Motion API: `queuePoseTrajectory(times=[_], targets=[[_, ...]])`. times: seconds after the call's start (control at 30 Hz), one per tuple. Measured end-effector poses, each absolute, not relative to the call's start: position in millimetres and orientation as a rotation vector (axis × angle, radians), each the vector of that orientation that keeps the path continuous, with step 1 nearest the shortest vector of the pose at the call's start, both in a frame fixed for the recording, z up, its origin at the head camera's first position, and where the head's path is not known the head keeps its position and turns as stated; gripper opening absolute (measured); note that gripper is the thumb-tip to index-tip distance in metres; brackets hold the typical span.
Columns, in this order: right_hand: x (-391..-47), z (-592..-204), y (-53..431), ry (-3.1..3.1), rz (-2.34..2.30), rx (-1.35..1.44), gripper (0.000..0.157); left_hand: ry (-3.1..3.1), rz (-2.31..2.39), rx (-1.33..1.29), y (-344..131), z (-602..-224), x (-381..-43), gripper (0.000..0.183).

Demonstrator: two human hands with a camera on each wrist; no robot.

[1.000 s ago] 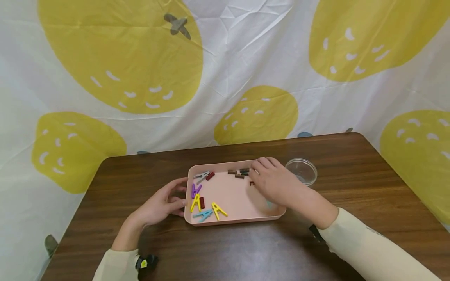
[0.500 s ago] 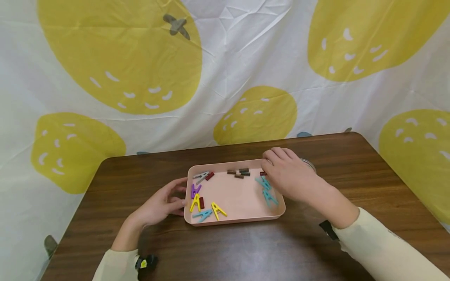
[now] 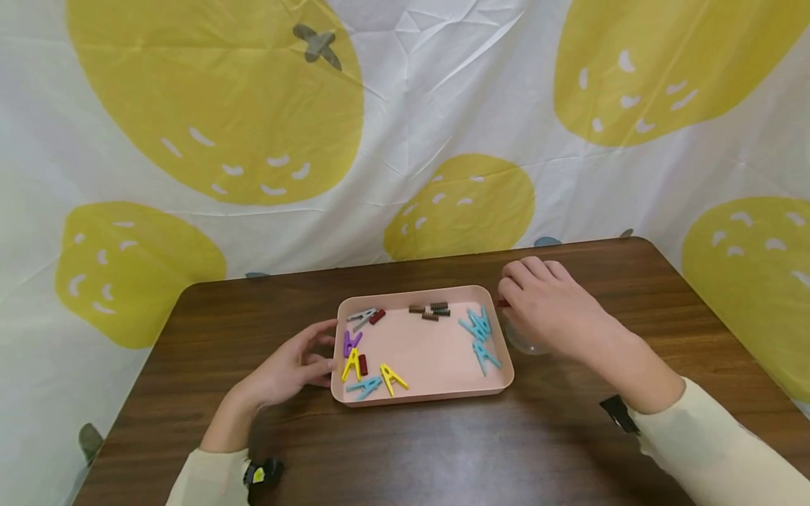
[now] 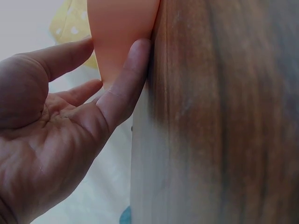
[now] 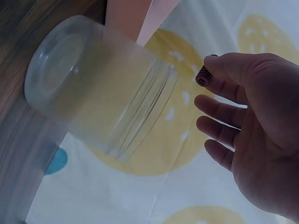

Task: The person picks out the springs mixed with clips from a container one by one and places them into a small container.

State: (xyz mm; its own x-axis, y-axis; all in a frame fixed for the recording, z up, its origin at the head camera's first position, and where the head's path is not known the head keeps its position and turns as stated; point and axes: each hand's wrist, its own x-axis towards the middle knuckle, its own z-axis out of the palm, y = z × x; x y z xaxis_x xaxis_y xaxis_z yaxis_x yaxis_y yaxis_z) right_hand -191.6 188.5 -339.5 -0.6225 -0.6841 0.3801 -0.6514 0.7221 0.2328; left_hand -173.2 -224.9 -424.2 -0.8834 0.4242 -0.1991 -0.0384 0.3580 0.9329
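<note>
Spreading dark brown and streaky around the pink tray (image 3: 411, 351), the wood-grained table (image 3: 411, 457) catches a pale sheen in front of it and shows rounded corners along its far edge. Behind the tray hangs a creased white cloth (image 3: 430, 91) printed with big yellow fruit (image 3: 221, 98) flecked in white, and it runs on down the left and right of the table too. Just off the tray's right end a clear jar (image 5: 98, 88) stands upright on the wood, its threaded rim uncapped. Above that jar, to the right of the tray, the right hand (image 5: 266, 107) pinches a dark red spring (image 5: 204, 76) between thumb and index finger, the other fingers loosely bent; the spring sits just outside the jar's mouth. At the tray's left end the left hand (image 3: 287, 365) touches the outer wall with relaxed, slightly bent fingers. Inside the tray, four dark springs (image 3: 430, 317) lie near the far side, and two dark red ones lie toward the left. A grey clothespin (image 3: 363, 317), a purple one, two yellow ones and a light blue one are scattered over the tray's left part, while more light blue clothespins (image 3: 479, 328) bunch up by its right wall. Cream sleeves (image 3: 715, 436) cover both forearms nearer than the tray.
</note>
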Motion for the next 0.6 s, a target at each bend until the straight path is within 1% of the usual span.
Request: queuePoseTrajectory(times=[0.2,0.6], targets=[[-192,-338,203,-2.489,-0.076,0.988,0.01,2.228,1.531,0.331,-225,-425,-173,0.068],[-199,-345,223,-2.537,-0.075,0.919,0.015,2.219,1.534,0.331,-226,-425,-174,0.068]])
